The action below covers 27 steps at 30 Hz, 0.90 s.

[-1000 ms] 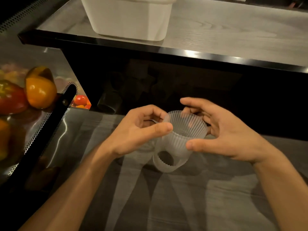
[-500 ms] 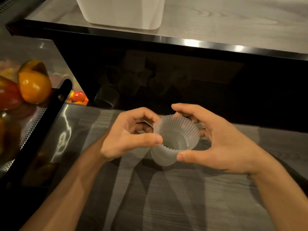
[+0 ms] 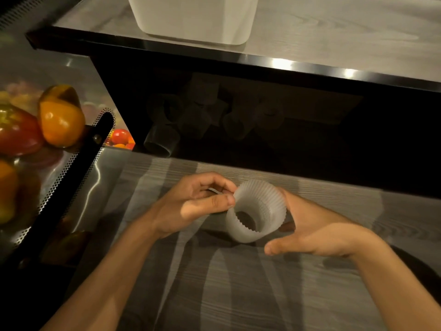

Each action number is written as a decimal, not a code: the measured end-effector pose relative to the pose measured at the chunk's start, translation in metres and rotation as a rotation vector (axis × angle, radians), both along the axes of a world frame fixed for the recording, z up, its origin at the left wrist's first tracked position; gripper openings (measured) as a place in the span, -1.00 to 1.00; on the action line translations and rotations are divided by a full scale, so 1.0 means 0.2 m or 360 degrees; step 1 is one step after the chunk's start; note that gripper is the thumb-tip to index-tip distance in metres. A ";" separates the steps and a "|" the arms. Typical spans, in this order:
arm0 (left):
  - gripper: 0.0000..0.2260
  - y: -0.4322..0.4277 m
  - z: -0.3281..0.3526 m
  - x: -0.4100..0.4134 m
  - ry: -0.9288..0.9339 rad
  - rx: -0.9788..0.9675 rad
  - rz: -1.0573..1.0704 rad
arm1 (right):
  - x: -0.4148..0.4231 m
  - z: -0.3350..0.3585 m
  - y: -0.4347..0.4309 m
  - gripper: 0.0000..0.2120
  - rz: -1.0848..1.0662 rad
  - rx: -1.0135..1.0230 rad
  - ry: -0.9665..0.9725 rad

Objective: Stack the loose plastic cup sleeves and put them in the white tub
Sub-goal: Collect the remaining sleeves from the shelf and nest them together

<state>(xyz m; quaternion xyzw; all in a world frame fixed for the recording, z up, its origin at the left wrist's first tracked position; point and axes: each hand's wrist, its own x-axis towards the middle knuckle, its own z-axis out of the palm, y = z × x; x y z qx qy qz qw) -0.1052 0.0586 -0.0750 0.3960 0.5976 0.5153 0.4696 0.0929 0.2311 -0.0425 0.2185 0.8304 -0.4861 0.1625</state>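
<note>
Translucent ribbed cup sleeves (image 3: 259, 211), nested into one short stack, are held just above the grey wood-grain counter (image 3: 238, 295), tilted with the narrow opening towards me. My left hand (image 3: 195, 204) pinches the stack's left rim between thumb and fingers. On the far right side, my right hand (image 3: 317, 232) curls its fingers round the stack, while its thumb stays stretched out below, off the plastic. The white tub (image 3: 191, 22) stands on the raised shelf at the top, well beyond both hands. Several more loose sleeves (image 3: 162, 142) lie dim in the dark recess under that shelf.
The shelf's black edge (image 3: 238, 58) overhangs the recess. At left, an orange pepper (image 3: 60, 115), a red pepper (image 3: 16, 132) and cherry tomatoes (image 3: 120, 137) sit behind a perforated black metal rail (image 3: 78, 177).
The two sleeves have been pushed fully into each other and tipped so the narrow end faces me. My right thumb has come off the plastic. Both hands sit lower in view.
</note>
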 end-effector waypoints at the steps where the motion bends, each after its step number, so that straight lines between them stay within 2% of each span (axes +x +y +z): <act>1: -0.63 -0.01 0.00 0.00 0.0013 -0.0008 0.0012 | -0.01 -0.02 -0.01 -0.08 -0.0019 0.0030 0.0021; 3: -0.63 -0.02 0.00 -0.01 0.0020 -0.0024 0.0042 | -0.05 -0.05 -0.04 -0.16 -0.0037 0.0036 0.0056; 8: -0.67 -0.09 -0.04 -0.11 0.0047 -0.0097 0.0154 | -0.17 -0.07 -0.10 -0.20 0.0119 0.0027 0.0070; 10: -0.75 -0.10 -0.05 -0.15 0.0094 -0.0164 0.0352 | -0.21 -0.07 -0.06 -0.24 0.0271 0.0055 -0.0045; 13: -0.90 -0.07 -0.08 -0.25 0.0248 -0.0214 0.0849 | -0.30 -0.08 0.03 -0.40 0.0376 0.0147 -0.0205; 17: -0.72 0.01 -0.17 -0.47 0.0609 -0.0546 0.1450 | -0.57 -0.07 0.09 -0.60 0.0060 0.0235 -0.0012; 19: -0.57 0.05 -0.19 -0.55 0.0838 -0.0719 0.1577 | -0.73 -0.05 0.07 -0.68 -0.0076 0.0327 0.0146; 22: -0.35 0.11 -0.17 -0.58 0.1148 -0.0876 0.1464 | -0.99 -0.03 0.02 -0.56 -0.0041 0.0626 0.0296; 25: -0.22 0.15 -0.20 -0.60 0.1114 -0.0931 0.1416 | -1.22 -0.01 -0.03 -0.38 -0.0018 0.0716 0.0493; 27: -0.23 0.16 -0.23 -0.60 0.1067 -0.0926 0.1400 | -1.31 -0.03 -0.03 -0.30 0.0068 0.0861 0.0609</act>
